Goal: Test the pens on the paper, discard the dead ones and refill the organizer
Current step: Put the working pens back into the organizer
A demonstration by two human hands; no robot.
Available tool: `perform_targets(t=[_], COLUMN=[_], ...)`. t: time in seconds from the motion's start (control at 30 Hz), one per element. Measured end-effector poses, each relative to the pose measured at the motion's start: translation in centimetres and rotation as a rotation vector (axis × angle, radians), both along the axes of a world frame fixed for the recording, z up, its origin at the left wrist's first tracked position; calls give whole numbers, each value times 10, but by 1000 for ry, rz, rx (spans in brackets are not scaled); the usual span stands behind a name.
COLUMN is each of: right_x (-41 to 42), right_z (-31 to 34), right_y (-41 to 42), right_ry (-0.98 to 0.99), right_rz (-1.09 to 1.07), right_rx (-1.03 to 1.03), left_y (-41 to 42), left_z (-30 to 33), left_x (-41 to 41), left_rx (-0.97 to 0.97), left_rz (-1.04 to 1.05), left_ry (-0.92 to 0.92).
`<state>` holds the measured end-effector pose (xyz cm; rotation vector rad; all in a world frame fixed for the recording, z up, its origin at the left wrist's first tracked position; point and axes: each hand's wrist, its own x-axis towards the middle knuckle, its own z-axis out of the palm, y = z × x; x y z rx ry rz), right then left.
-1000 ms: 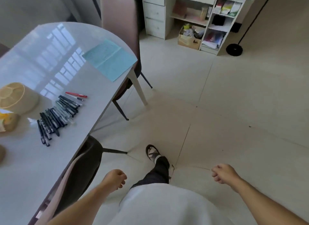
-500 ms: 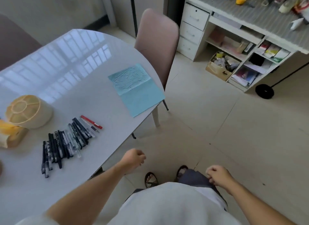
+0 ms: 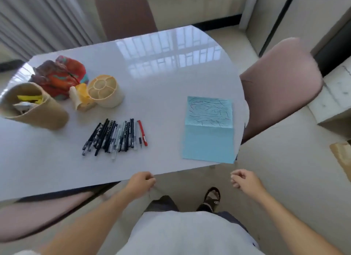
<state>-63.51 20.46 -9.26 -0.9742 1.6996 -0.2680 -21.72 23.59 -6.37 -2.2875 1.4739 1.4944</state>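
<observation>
Since the earlier frame the person had turned to face the table squarely. Left hand and right hand hung loosely curled, holding nothing, at its near edge. Pens lay in a row between the organizer and scribbled blue paper.

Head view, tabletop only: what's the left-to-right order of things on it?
Tan cylinder lying on its side → colourful crumpled cloth → round divided organizer → row of pens → blue paper with test strokes. The small yellow item overlaps the organizer, so it is left out.
</observation>
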Motion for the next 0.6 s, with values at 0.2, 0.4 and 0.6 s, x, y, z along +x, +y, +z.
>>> perform_targets(t=[0.2, 0.4, 0.6], right_x=[35, 144, 282], right_z=[29, 51, 72], right_y=[-111, -173, -219], right_ry=[-79, -147, -232], right_rz=[145, 303, 374], right_rx=[-103, -89, -90], left_y=[-1, -13, -26], left_z=[10, 10, -2], left_x=[2, 36, 96], left_rx=[-70, -125, -134], left_rz=[286, 449, 505], left_ry=[45, 89, 149])
